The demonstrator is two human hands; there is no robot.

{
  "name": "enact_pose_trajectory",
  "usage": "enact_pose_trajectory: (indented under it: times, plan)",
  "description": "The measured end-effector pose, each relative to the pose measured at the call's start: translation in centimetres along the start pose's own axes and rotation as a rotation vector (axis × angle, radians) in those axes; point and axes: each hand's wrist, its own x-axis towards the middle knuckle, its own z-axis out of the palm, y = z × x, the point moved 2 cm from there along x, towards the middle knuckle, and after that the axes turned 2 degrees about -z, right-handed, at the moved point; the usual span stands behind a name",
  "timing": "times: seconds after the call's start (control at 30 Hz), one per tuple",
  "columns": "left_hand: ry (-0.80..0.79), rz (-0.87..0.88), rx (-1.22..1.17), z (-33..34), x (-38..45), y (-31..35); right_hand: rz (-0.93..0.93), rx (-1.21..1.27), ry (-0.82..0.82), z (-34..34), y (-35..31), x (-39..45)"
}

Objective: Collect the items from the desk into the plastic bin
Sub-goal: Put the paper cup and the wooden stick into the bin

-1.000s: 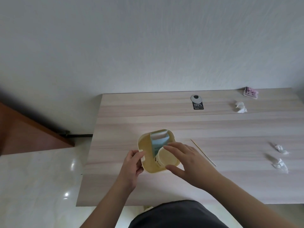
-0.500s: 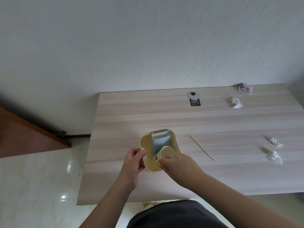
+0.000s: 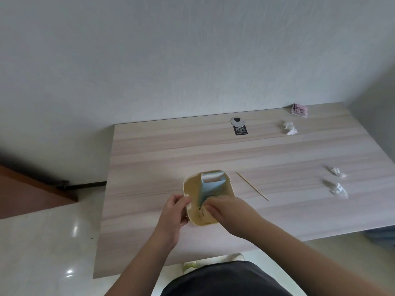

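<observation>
The near left rim of the plastic bin is gripped by the left hand, its thumb and fingers curled over the edge. The right hand is reached into the bin from the near right side, its fingers bent downward inside; whether anything is held by them cannot be told, since the fingertips are hidden below the rim and against the contents. A pale blue carton is seen standing upright inside the bin, its open white top toward the far rim, and it is touched or nearly touched by the right hand's fingers.

The bin, cream-coloured with rounded corners, is set on the wooden desk, close to the near edge. Just to the right of the bin a thin wooden stick is laid diagonally on the desk. Well to the right of the bin two crumpled white tissues are found, one beyond the other. Far beyond the bin and to its right, near the wall, a third crumpled tissue and a pink packet are placed. Straight beyond the bin, near the desk's far edge, a round grommet cover with a black label is seen.
</observation>
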Motion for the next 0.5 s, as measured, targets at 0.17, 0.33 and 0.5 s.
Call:
enact_pose_trajectory:
  times: [0.17,0.33,0.5]
  plan:
    - [-0.003,-0.030,0.011,-0.7,0.7,-0.2,0.159,0.228,0.462,-2.0,1.7,-2.6]
    - [-0.038,-0.037,0.057,-0.9,1.9,-0.3,0.445,0.327,0.510,-1.5,6.6,-4.0]
    - [-0.029,-0.062,0.031,0.2,2.5,-0.3,0.583,0.357,0.480,0.3,12.6,-4.5]
